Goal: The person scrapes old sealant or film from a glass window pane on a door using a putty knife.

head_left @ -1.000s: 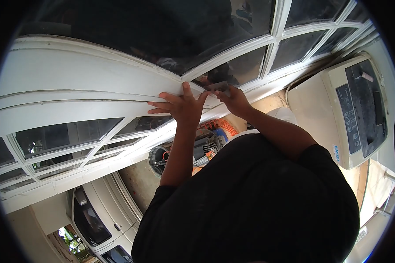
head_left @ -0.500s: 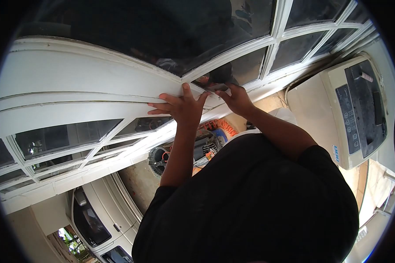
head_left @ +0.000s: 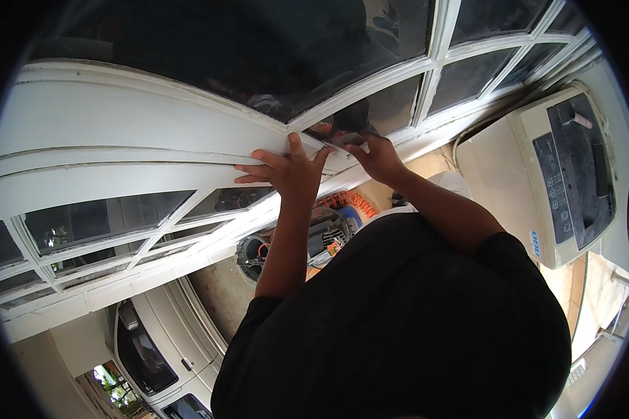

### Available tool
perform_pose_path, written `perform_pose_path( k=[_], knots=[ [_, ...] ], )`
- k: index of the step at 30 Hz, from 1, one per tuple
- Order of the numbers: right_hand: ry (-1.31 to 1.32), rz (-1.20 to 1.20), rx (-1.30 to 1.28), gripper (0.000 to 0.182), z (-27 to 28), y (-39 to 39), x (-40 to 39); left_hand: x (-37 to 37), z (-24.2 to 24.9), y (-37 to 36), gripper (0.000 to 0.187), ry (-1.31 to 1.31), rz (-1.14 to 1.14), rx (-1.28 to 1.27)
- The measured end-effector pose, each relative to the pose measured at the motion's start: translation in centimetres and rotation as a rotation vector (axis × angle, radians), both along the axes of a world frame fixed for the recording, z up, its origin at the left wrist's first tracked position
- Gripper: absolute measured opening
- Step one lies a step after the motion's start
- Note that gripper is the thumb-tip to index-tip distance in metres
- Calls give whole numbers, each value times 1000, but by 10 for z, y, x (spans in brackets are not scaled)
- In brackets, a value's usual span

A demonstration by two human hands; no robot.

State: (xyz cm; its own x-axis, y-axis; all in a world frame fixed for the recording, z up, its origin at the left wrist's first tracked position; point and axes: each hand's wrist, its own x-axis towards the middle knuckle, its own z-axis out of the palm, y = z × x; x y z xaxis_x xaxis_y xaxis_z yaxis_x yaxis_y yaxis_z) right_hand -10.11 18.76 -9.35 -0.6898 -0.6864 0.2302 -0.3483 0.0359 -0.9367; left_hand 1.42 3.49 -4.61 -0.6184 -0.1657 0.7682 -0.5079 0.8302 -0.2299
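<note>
Left hand (head_left: pixel 286 171) flat, fingers spread, braced on the white window frame (head_left: pixel 140 150) just below the glass. Right hand (head_left: pixel 379 159) pinches a small grey flat block (head_left: pixel 347 140), looks like a sanding pad, pressed on the glazing bar where it meets the glass pane (head_left: pixel 388 105). Block's long axis runs along the bar, pointing toward the left hand. Risk: pad rides off the narrow bar and scuffs the glass, or the fingertips catch the bar edge. Washing machine (head_left: pixel 559 174) sits well apart to the right.
</note>
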Motion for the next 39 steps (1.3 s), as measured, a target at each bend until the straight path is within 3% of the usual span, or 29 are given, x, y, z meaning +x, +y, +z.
perform_pose_path(
  k=[4,6,12,14,17,18,20,28,30,37,39],
  knots=[
    [33,3,-85,30,6,-1,-1,3,-1,0,107,-23,23,1],
    [-75,19,43,29,18,6,2,1,-2,-1,106,-25,28,-3],
    [-70,12,17,28,-4,2,1,1,1,0,106,-17,21,-1],
    [-91,1,-3,28,-11,0,2,1,3,0,128,-72,68,-78],
    [-141,12,32,28,-7,-1,0,0,3,-1,129,-54,55,-91],
    [-166,26,81,29,-5,0,0,2,2,0,129,-58,57,-90],
    [-264,39,115,30,-8,3,2,1,-1,0,106,-14,13,-10],
    [-478,90,101,33,-21,-6,4,0,-3,0,109,-1,17,-9],
    [-501,98,-20,33,-21,-7,7,-2,-2,-1,111,5,26,-19],
    [-543,90,95,34,-20,-8,7,0,-2,0,116,-1,15,-9],
    [-613,160,-52,36,-12,-10,9,1,-2,1,116,-1,18,-11]
  ],
)
